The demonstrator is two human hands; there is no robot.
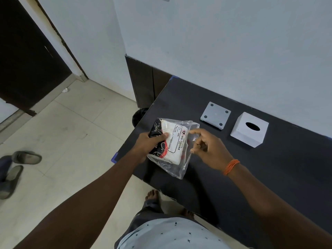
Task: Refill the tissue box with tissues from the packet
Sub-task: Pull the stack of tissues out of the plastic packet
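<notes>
A clear plastic packet of tissues (pixel 172 146), printed in black, red and white, is held above the left end of the dark table (pixel 269 168). My left hand (pixel 149 144) grips its left side, thumb on top. My right hand (pixel 208 148) is at the packet's right edge, fingers curled and apart, with the index tip touching the loose plastic. The white cube tissue box (pixel 249 129) stands further right on the table, its oval slot facing up. Its flat white base plate (pixel 215 115), with dark round feet at the corners, lies separately to the left of the box.
A white wall rises directly behind the table. A black bin (pixel 139 115) stands on the tiled floor by the table's left edge. Grey slippers (pixel 18 168) lie on the floor at far left. My bare feet are below the table's front edge.
</notes>
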